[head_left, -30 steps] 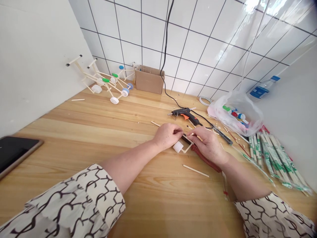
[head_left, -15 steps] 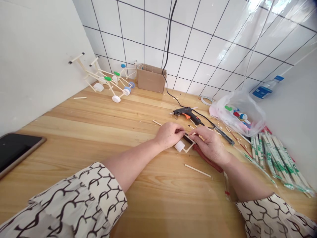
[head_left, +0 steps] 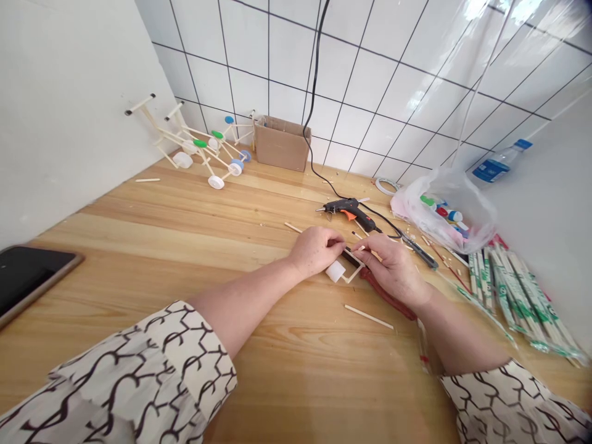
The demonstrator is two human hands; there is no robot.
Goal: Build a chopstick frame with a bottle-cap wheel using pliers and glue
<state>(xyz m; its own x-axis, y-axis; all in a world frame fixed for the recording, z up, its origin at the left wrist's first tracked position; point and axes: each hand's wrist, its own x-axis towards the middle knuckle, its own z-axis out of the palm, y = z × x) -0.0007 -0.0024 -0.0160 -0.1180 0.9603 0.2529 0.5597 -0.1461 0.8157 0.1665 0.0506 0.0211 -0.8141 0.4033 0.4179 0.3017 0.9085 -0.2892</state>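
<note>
**The head camera moved a little, so the things lie differently in the picture.**

Compared with one second ago, the stick model and the cardboard box at the back now sit a little higher in the picture. The glue gun, the plastic bag and the water bottle sit a little further to the right. The phone and the left sleeve have come up a little too. The right hand is a little further right, and the white cap beside the stick frame has also shifted slightly right.
</note>
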